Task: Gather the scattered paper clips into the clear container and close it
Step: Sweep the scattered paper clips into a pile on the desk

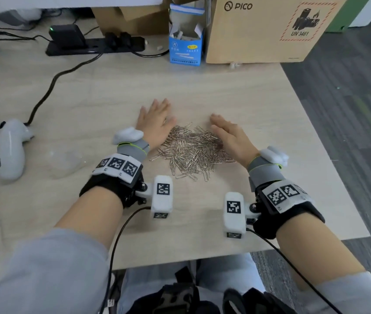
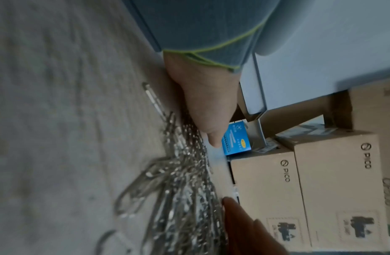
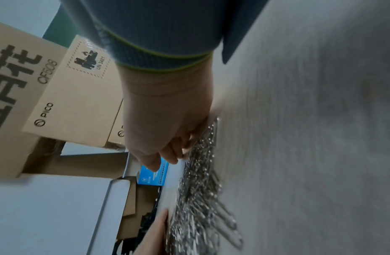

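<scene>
L hand (image 1: pixel 155 123) flat, palm down, fingers straight, angled inward. R hand (image 1: pixel 231 137) on its edge, fingers straight and together. Both forearms extended fwd, wrists low.

Silver clips on pale wood, blue and tan at the back

The paper clips (image 1: pixel 191 150) gleam silver on a counter (image 1: pixel 103 91) of pale, grey-beige wood grain. Both wrists wear grey bands (image 1: pixel 134 147) edged in lime green, then black straps carrying white blocks (image 1: pixel 163 196) printed with black-and-white square codes. The sleeves (image 1: pixel 51 268) are light grey-blue. At the back, a bright blue and white carton (image 1: pixel 185 49) has a small yellow mark, and a tan cardboard box (image 1: pixel 263 30) has black lettering and a red dashed diamond. A white controller (image 1: pixel 10 150) lies left; black cables (image 1: pixel 51 87) cross the wood; dark grey carpet (image 1: pixel 350 109) on the right.
</scene>
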Demonstrator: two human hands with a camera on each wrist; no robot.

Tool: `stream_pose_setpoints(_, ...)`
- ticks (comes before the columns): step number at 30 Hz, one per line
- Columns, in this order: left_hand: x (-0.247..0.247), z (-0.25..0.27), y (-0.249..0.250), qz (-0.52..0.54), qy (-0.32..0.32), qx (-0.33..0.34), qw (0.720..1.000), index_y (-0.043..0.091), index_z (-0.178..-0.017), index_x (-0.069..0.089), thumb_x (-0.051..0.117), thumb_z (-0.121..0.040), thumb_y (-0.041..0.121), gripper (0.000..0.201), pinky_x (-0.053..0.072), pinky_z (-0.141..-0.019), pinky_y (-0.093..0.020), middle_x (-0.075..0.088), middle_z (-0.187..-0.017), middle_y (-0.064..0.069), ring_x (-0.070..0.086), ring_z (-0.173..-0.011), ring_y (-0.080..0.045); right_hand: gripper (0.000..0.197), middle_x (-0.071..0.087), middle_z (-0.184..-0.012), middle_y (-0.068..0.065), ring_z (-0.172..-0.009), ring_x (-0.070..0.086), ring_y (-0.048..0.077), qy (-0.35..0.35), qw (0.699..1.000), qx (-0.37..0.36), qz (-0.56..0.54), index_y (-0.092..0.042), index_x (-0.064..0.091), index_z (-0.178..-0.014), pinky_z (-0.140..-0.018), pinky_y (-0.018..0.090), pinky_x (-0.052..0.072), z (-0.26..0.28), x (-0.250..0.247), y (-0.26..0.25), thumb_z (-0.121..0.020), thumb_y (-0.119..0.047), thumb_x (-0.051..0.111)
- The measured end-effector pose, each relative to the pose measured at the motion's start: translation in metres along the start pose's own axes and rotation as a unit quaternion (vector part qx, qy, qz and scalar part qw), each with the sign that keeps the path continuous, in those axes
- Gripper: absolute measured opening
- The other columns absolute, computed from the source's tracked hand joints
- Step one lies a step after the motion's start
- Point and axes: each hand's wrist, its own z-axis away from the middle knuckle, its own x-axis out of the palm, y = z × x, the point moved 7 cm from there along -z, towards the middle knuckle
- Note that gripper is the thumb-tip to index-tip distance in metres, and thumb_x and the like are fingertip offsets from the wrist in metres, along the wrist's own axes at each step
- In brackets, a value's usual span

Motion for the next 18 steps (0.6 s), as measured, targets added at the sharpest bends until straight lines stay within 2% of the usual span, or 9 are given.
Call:
stream_pose_setpoints(1,0.007,0.019,0.002,-0.022,-0.010,0.012,1.000,0.015,-0.145,0.019,0.030,-0.098,0.032,0.051,-0.002,-0.118,-0.041,0.010,-0.157,-0.001,0.001,-0.146,-0.019,0.042,0.030,-0.153,0.006,-0.144,0.020,0.013,-0.017,1.000,-0.008,0.025,-0.006,0.043,-0.138,-0.118,0.026,0.008,0.018,0.011,0.000,-0.097,-0.016,0.044)
stream_pose_setpoints(4,0.012,0.025,0.015,0.001,-0.018,0.053,0.998,0.013,-0.144,0.020,0.027,-0.099,0.030,0.049,0.000,-0.117,-0.036,0.011,-0.157,-0.003,0.003,-0.146,-0.018,0.042,0.024,-0.155,0.005,-0.146,0.014,0.014,-0.062,0.992,-0.035,0.100,-0.008,0.042,-0.139,-0.118,0.029,0.002,0.021,0.027,-0.003,-0.099,-0.018,0.040)
stream_pose_setpoints(6,0.016,0.029,0.024,0.027,-0.028,0.074,0.997,0.013,-0.143,0.025,0.027,-0.100,0.027,0.046,0.001,-0.117,-0.035,0.014,-0.156,-0.004,0.005,-0.145,-0.017,0.042,0.026,-0.155,0.005,-0.146,0.015,0.013,-0.070,0.990,-0.050,0.114,-0.007,0.041,-0.140,-0.117,0.027,0.003,0.020,0.031,-0.007,-0.099,-0.018,0.040)
stream_pose_setpoints(8,0.020,0.038,0.033,0.063,-0.042,0.092,0.993,0.012,-0.142,0.026,0.028,-0.100,0.025,0.045,0.002,-0.118,-0.033,0.018,-0.155,-0.006,0.008,-0.145,-0.018,0.041,0.034,-0.151,0.007,-0.143,0.023,0.014,-0.071,0.994,-0.051,0.071,-0.005,0.045,-0.137,-0.118,0.027,0.010,0.021,0.031,-0.010,-0.098,-0.016,0.042)
stream_pose_setpoints(11,0.016,0.049,0.031,0.171,-0.041,0.081,0.981,0.010,-0.141,0.030,0.038,-0.092,0.034,0.055,0.019,-0.118,-0.033,0.035,-0.148,-0.011,0.030,-0.139,-0.021,0.036,0.057,-0.132,0.014,-0.122,0.051,0.014,0.009,1.000,-0.023,-0.017,-0.005,0.056,-0.128,-0.108,0.026,0.034,0.026,0.017,-0.010,-0.094,-0.015,0.051)
stream_pose_setpoints(13,-0.001,0.056,0.021,0.200,0.012,0.061,0.978,0.010,-0.137,0.038,0.043,-0.082,0.042,0.063,0.033,-0.110,-0.033,0.049,-0.138,-0.013,0.045,-0.129,-0.026,0.035,0.064,-0.120,0.016,-0.108,0.061,0.023,0.094,0.995,-0.019,-0.011,-0.008,0.061,-0.122,-0.094,0.031,0.046,0.032,-0.002,-0.009,-0.089,-0.020,0.059)
stream_pose_setpoints(15,-0.018,0.062,0.005,0.140,0.073,0.034,0.987,0.014,-0.129,0.049,0.045,-0.071,0.061,0.075,0.040,-0.103,-0.039,0.057,-0.127,-0.012,0.050,-0.119,-0.032,0.038,0.062,-0.119,0.011,-0.099,0.061,0.022,0.147,0.988,-0.017,0.034,-0.010,0.064,-0.118,-0.082,0.027,0.047,0.043,-0.019,-0.010,-0.082,-0.022,0.067)
stream_pose_setpoints(17,-0.027,0.070,-0.006,0.073,0.070,-0.011,0.995,0.017,-0.122,0.055,0.047,-0.054,0.076,0.091,0.040,-0.101,-0.043,0.055,-0.123,-0.014,0.049,-0.116,-0.033,0.052,0.056,-0.119,0.006,-0.092,0.054,0.014,0.152,0.982,0.015,0.111,-0.013,0.063,-0.120,-0.081,0.021,0.040,0.051,-0.029,-0.007,-0.073,-0.033,0.075)
stream_pose_setpoints(18,-0.025,0.075,-0.009,0.063,0.049,-0.025,0.996,0.016,-0.116,0.058,0.054,-0.049,0.077,0.092,0.041,-0.098,-0.040,0.055,-0.119,-0.014,0.050,-0.112,-0.031,0.061,0.054,-0.117,0.005,-0.093,0.052,0.013,0.136,0.980,0.039,0.144,-0.014,0.062,-0.121,-0.082,0.019,0.038,0.056,-0.030,-0.003,-0.068,-0.040,0.078)
